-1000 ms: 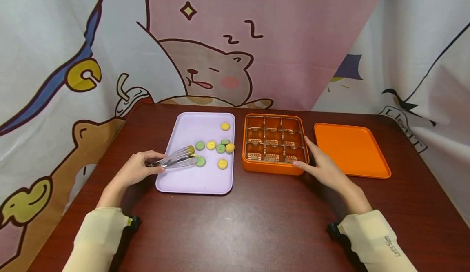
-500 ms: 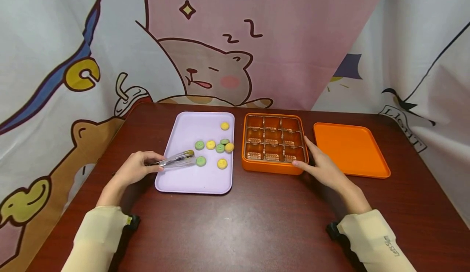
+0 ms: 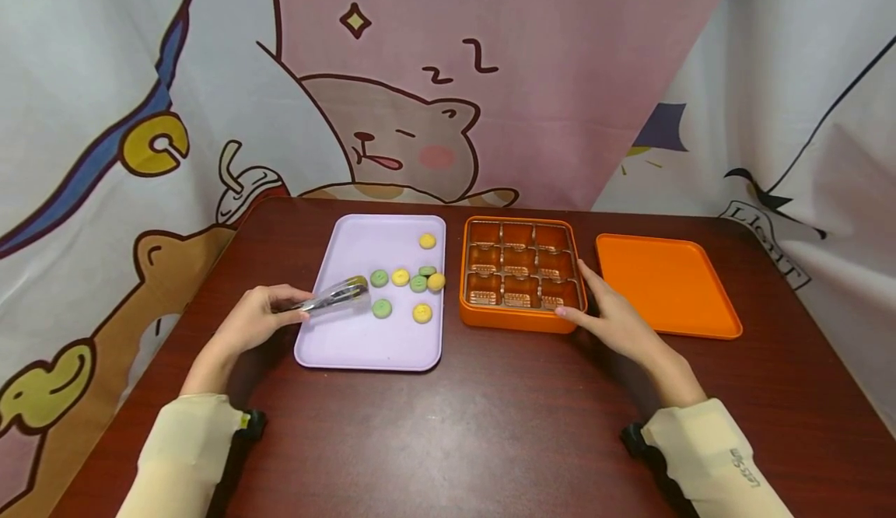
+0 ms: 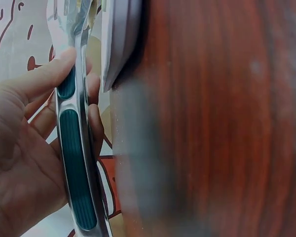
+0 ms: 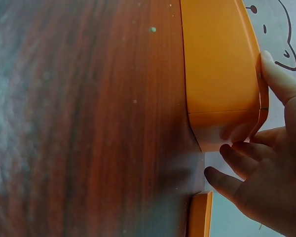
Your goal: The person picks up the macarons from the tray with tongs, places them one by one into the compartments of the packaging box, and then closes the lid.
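Observation:
My left hand point(image 3: 255, 322) grips a pair of metal tongs point(image 4: 79, 170) with dark green handle inlays, thumb on one arm and fingers on the other. Their clear slotted heads nearly meet over a lilac tray point(image 3: 350, 343), around a yellowish round piece point(image 3: 360, 281) partly hidden by them. Several small button-shaped yellow and green cookies lie on the tray, including a green cookie point(image 3: 381, 309) near the tongs and a yellow cookie point(image 3: 422, 313). My right hand point(image 3: 616, 317) rests on the near right corner of an orange box point(image 3: 514, 320), thumb at its rim, fingers along its side.
A clear plastic insert point(image 3: 516, 260) divides the box into several compartments. An orange lid-like tray point(image 3: 665, 285) lies flat to its right. All stand on a dark wooden table point(image 3: 448, 440), with a printed curtain point(image 3: 560, 75) behind.
The tongs have closed from a wider spread around the yellowish piece, their heads drawing slightly back from the green cookie. My right hand stays at the box.

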`<state>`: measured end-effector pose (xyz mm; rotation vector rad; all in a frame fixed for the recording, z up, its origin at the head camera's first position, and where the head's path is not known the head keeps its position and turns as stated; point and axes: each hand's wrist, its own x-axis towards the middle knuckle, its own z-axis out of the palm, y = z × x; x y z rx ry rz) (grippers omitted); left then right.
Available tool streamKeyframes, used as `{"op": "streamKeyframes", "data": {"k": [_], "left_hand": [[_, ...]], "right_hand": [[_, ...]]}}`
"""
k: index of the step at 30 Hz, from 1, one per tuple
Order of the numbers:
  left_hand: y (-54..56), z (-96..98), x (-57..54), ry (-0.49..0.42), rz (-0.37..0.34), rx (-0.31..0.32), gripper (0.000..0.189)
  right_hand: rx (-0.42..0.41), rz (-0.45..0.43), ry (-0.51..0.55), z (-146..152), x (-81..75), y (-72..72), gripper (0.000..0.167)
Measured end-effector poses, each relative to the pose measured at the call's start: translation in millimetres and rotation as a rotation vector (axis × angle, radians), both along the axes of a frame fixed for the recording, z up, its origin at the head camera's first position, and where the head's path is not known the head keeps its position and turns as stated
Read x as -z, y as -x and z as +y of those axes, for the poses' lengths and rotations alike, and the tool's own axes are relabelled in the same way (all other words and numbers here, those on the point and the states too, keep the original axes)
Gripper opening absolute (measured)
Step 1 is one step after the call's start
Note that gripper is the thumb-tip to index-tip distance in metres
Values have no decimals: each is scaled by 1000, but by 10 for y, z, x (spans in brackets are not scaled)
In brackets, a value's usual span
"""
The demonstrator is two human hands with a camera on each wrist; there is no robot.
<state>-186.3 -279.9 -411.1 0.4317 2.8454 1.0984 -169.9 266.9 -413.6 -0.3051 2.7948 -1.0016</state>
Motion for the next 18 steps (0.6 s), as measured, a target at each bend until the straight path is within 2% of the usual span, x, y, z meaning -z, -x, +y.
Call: {"op": "streamKeyframes", "data": {"k": [10, 18], "left_hand": [[11, 51, -28, -10, 33, -11, 31], [38, 110, -39, -31, 30, -18, 30]], "right_hand": [[-5, -2, 5, 12, -4, 12, 99], [-16, -15, 20, 27, -6, 27, 98]]}}
